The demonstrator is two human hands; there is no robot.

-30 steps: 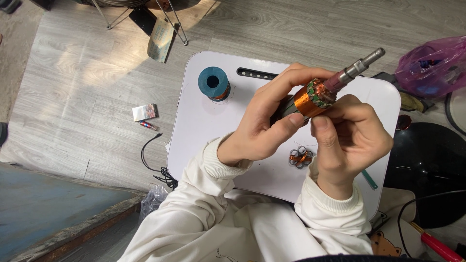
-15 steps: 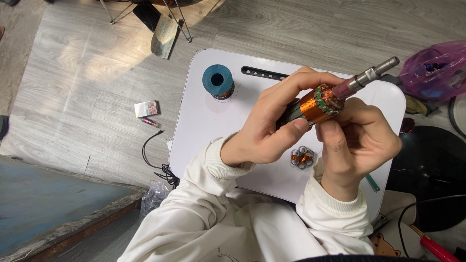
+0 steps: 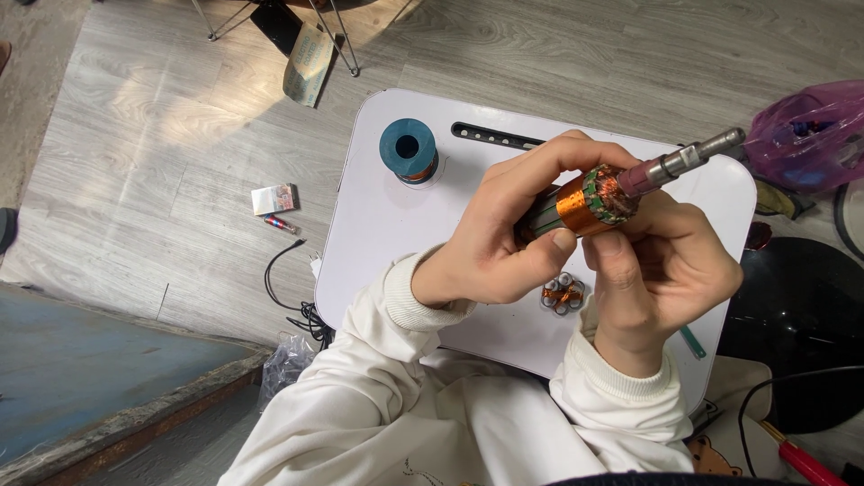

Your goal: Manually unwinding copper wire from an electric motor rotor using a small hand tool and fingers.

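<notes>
My left hand (image 3: 504,234) grips a motor armature (image 3: 598,200) with copper windings and a steel shaft (image 3: 688,160) that points up to the right. My right hand (image 3: 661,270) touches the copper end of the armature from below, fingers curled against it. Both hands hover over a small white table (image 3: 405,234). A blue spool of copper wire (image 3: 408,150) stands upright on the table's far left. A small copper-wound part (image 3: 562,294) lies on the table just under my hands.
A slot (image 3: 495,136) is cut along the table's far edge. A purple plastic bag (image 3: 810,121) lies at the right, beside a black round object (image 3: 801,324). A small box (image 3: 274,198) and a black cable (image 3: 283,288) lie on the wooden floor at left.
The view has shifted slightly; the armature and both hands stay together, with the shaft tilted a little more toward the right.
</notes>
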